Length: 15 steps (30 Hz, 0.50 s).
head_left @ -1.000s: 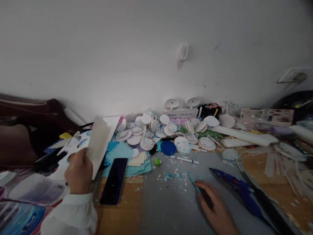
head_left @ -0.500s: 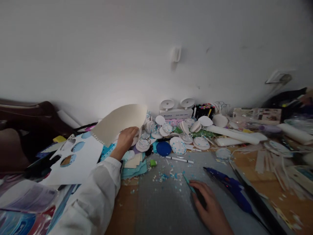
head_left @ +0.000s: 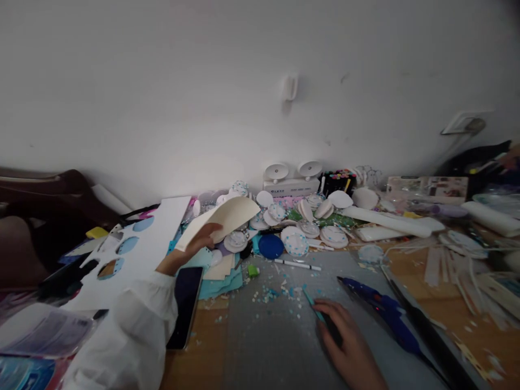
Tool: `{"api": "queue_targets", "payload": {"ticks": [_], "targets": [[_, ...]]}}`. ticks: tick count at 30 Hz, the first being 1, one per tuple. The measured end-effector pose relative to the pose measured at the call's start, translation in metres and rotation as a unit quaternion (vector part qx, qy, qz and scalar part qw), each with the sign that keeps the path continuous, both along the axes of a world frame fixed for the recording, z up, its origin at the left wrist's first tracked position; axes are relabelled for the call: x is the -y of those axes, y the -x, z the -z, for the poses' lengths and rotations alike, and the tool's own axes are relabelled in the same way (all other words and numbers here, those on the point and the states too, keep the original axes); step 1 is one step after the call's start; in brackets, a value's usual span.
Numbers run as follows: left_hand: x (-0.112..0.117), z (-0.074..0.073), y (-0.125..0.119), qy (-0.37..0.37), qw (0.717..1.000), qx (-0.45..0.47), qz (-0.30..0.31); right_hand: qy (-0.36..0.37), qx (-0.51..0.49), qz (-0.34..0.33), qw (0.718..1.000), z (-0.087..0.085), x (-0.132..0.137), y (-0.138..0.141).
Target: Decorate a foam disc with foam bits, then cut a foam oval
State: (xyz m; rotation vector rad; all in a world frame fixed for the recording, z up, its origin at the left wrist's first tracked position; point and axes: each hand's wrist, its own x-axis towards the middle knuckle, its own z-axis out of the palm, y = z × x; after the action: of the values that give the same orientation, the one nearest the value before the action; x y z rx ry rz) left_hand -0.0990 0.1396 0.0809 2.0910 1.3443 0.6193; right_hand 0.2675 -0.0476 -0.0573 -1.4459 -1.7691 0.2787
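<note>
A gray mat (head_left: 264, 336) lies on the table (head_left: 203, 352). Behind it sit round white pieces (head_left: 295, 241). Past its back left corner, the left hand's (head_left: 199, 241) fingers pinch a bendy cream sheet (head_left: 239, 211), maybe lifted to clear the pile. On its right side rests a blue glue gun (head_left: 382, 311), probably for easy reach. Over its middle, the right hand's (head_left: 349, 341) fingers pinch a thin green stick (head_left: 311, 300), perhaps keeping it handy.

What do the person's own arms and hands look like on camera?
The left grip is an ungloved hand below a loose, creased white sleeve that narrows at the cuff. The right grip is ungloved too; no sleeve shows on that side. I can make out no cables or markings on either.
</note>
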Motion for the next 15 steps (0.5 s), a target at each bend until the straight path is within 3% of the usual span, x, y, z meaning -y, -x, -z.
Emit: {"api": "queue_targets", "payload": {"ticks": [4, 6, 7, 9, 11, 13, 15], "targets": [[0.037, -0.024, 0.012, 0.159, 0.982, 0.064, 0.078, -0.003, 0.001, 0.006, 1.0, 0.001, 0.0, 0.0], [0.056, -0.027, 0.02, 0.208, 0.964, 0.124, 0.11, -0.003, 0.001, 0.006, 1.0, 0.003, -0.001, 0.0], [0.062, -0.026, 0.023, 0.241, 0.944, 0.198, 0.108, -0.003, 0.001, 0.004, 1.0, 0.003, -0.001, -0.001], [0.069, -0.021, 0.029, 0.304, 0.875, 0.372, 0.064, -0.004, 0.0, 0.001, 1.0, 0.004, -0.001, -0.001], [0.071, -0.017, 0.033, 0.332, 0.808, 0.486, 0.012, -0.004, 0.0, 0.001, 1.0, 0.004, -0.001, -0.001], [0.07, -0.017, 0.034, 0.301, 0.786, 0.538, -0.035, -0.005, 0.0, 0.002, 1.0, 0.003, -0.001, -0.001], [0.071, -0.022, 0.033, 0.224, 0.765, 0.589, -0.134, -0.005, 0.001, 0.003, 1.0, 0.003, 0.0, -0.001]]}}
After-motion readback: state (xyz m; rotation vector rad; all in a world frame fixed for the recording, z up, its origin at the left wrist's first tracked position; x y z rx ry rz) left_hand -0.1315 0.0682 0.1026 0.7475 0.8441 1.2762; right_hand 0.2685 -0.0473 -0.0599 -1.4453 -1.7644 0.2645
